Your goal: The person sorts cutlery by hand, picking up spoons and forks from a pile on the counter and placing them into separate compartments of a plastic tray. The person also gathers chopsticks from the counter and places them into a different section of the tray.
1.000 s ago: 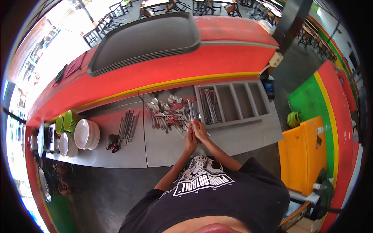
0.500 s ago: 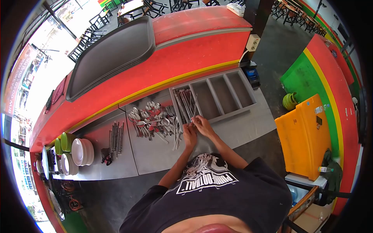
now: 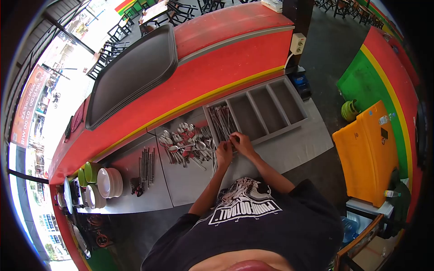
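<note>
A grey cutlery tray (image 3: 267,134) with several compartments lies on the metal counter. Its leftmost compartment holds many thin metal utensils (image 3: 221,121). At the near end of that compartment are both hands, close together. My left hand (image 3: 224,154) has its fingers bent at the tray's near left corner; what they hold, if anything, is too small to tell. Beside it on the right, my right hand (image 3: 242,143) has its fingers pinched over the utensils' near ends, its hold hidden. Left of the tray spreads a loose pile of spoons and forks (image 3: 185,143).
Further left on the counter lies a row of metal utensils (image 3: 147,165), near stacked white plates (image 3: 110,182) and green bowls (image 3: 92,172). Dark trays (image 3: 133,77) rest on the red ledge (image 3: 235,49) behind. A blue device (image 3: 300,84) stands past the tray's right end.
The view has shifted, so the counter appears further right and lower. The slender utensil that stood up beside my right hand is no longer distinct. Both hands stay at the compartment's near end.
</note>
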A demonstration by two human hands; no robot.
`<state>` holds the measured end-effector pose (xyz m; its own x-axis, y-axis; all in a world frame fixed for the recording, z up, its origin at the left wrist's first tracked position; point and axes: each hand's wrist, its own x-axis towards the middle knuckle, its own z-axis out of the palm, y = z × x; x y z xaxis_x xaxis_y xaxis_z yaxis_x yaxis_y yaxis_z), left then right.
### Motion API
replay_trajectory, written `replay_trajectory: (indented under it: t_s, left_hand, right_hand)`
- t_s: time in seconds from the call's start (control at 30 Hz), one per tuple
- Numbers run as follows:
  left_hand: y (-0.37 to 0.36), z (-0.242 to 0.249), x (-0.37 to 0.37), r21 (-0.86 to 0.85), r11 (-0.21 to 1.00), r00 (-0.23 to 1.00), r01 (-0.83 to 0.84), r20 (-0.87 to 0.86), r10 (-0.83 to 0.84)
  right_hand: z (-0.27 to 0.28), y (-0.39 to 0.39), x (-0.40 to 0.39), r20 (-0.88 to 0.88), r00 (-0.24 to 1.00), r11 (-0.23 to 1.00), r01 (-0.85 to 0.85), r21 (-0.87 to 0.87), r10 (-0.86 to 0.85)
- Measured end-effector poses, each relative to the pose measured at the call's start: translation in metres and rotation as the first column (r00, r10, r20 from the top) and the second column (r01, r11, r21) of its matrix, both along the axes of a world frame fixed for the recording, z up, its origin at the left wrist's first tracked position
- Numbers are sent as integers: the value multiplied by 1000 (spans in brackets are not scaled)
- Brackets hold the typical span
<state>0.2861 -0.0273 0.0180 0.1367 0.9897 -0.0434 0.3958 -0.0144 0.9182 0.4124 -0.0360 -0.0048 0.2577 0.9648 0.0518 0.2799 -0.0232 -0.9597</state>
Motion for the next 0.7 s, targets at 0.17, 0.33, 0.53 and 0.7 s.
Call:
replay_trajectory:
  t_s: [0.17,0.33,0.53,0.7]
  left_hand:
    - [17,-31,-7,-107,993,999,-42,6,43]
    - [21,-19,0,-91,996,1000,-12,8,13]
    - [18,-12,-7,-148,989,999,20,38,-15]
    - [13,-17,-27,-30,993,991,116,75,-113]
  right_hand:
    - [-3,0,-8,106,988,988,103,114,-115]
    - [3,-2,-11,80,979,980,180,81,-186]
    - [4,1,-23,128,897,890,386,243,-424]
    - [7,3,-43,268,784,819,474,322,-560]
